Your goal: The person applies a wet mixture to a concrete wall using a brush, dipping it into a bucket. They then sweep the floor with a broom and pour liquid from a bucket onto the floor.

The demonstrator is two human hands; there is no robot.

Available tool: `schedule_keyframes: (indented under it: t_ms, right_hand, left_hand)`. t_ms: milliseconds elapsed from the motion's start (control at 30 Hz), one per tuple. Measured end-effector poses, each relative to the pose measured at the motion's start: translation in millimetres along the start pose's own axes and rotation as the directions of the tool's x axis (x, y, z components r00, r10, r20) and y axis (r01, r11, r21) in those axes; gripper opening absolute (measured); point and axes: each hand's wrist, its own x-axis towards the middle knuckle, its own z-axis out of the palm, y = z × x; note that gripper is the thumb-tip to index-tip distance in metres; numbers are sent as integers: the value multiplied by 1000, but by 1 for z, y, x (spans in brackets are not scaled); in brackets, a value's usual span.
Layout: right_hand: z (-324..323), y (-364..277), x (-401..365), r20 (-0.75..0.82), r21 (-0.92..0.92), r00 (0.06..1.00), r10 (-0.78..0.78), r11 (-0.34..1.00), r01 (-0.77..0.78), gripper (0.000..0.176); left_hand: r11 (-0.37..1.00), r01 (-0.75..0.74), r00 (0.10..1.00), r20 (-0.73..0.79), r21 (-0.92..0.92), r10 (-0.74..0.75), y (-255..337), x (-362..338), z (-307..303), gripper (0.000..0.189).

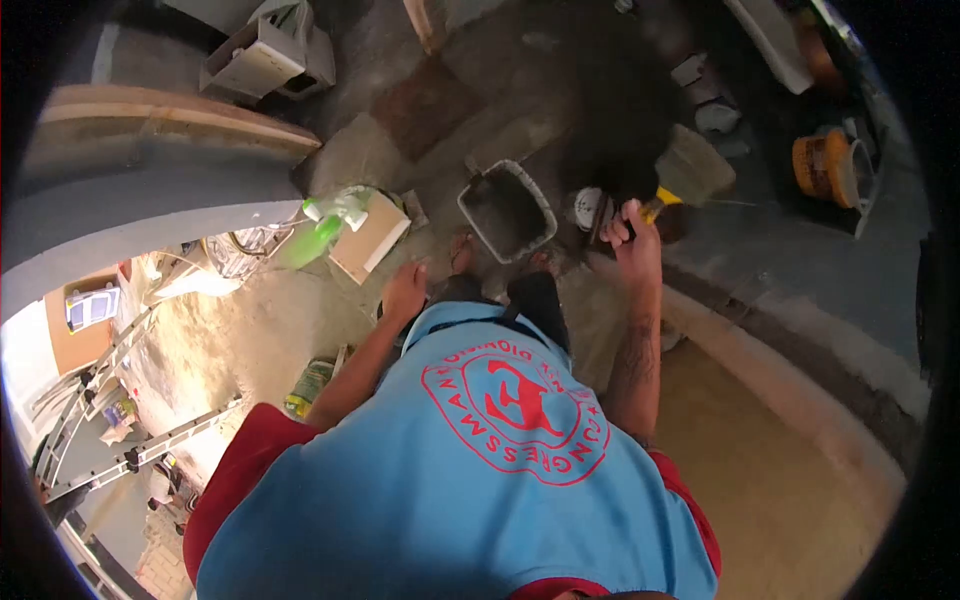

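Note:
My right hand is raised on the right, fingers wrapped round the yellow handle of a putty knife. Its broad greyish blade points up and away from me. My left hand hangs beside my left thigh, holding nothing, with its fingers loosely extended. Between the hands, on the floor just ahead of my bare feet, stands a squarish tub with a pale, crusted rim and a dark inside. A white round object sits near the right hand, partly in shadow.
Left of the tub stand a cardboard box and a green bottle. An orange bucket lies at the right. A ladder stands at lower left, and a white cabinet-like item is at upper left.

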Motion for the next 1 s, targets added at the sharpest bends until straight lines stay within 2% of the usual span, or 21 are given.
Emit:
schedule_keyframes:
  t_ms: [67, 133, 233, 333, 367, 433, 467, 533, 567, 600, 633, 667, 700, 767, 800, 833, 867, 933, 1000]
  right_hand:
    - [-33, -2, 34, -19, 20, 999, 28, 999, -27, 29]
    - [-71, 8, 75, 62, 137, 982, 179, 973, -186, 26]
    - [-104, 37, 131, 176, 104, 965, 193, 972, -213, 23]
    - [-116, 59, 168, 44, 101, 957, 287, 952, -290, 26]
    - [-131, 75, 186, 61, 152, 938, 341, 926, -347, 29]
    - [-161, 106, 209, 1, 151, 913, 409, 902, -404, 30]
    - [-173, 120, 223, -51, 150, 896, 442, 890, -431, 30]
    - [-204, 151, 233, -104, 123, 873, 476, 877, -464, 31]
    - [-215, 166, 242, -143, 92, 860, 490, 872, -481, 32]
    - [-222, 180, 241, -158, 107, 848, 505, 863, -494, 32]
    - [-228, 192, 236, -222, 67, 840, 495, 867, -493, 32]
    - [-233, 203, 230, -286, 25, 828, 483, 867, -497, 32]
    - [-246, 219, 225, -291, 0, 820, 493, 857, -516, 32]
    - [-262, 250, 219, -363, -47, 795, 485, 843, -536, 32]
    - [-268, 261, 214, -422, -104, 780, 462, 830, -548, 32]
    - [-271, 267, 207, -428, -98, 772, 470, 825, -556, 32]
    - [-272, 272, 203, -437, -96, 756, 487, 811, -578, 35]
    - [-282, 287, 197, -452, -88, 728, 515, 787, -611, 39]
    - [-294, 307, 182, -452, 39, 650, 611, 741, -670, 37]
  left_hand:
    - [996, 69, 997, 22, 62, -71, 12, -6, 6, 34]
    - [996, 83, 996, -14, 34, -82, 24, -12, 20, 35]
    - [992, 125, 991, -33, -30, -126, 44, 19, 47, 36]
    - [969, 212, 977, -9, -124, -215, 56, 41, 87, 38]
    - [954, 264, 964, 1, -144, -266, 54, 57, 100, 39]
    - [853, 468, 883, 119, -230, -453, 13, 98, 155, 38]
    - [849, 479, 878, 124, -223, -463, 3, 118, 171, 38]
    - [883, 433, 893, -50, -181, -448, -14, 145, 207, 36]
    - [881, 442, 890, -39, -171, -454, -30, 164, 223, 36]
    - [947, 314, 937, -184, 67, -297, -53, 175, 242, 34]
    - [930, 187, 956, -276, 316, -99, -67, 184, 251, 32]
    - [926, 191, 962, -249, 325, -111, -81, 193, 260, 32]
    - [936, 347, 913, -250, 59, -323, -90, 203, 267, 30]
    - [851, 485, 831, -197, -203, -520, -93, 222, 268, 29]
    - [528, 653, 663, 73, -543, -745, -75, 230, 254, 32]
    - [58, 709, 466, 406, -703, -786, -75, 233, 254, 35]
    - [56, 713, 461, 406, -699, -789, -80, 244, 256, 35]
    - [121, 553, 673, 357, -824, -647, -103, 258, 275, 33]
    - [112, 538, 653, 329, -836, -682, -92, 270, 273, 31]
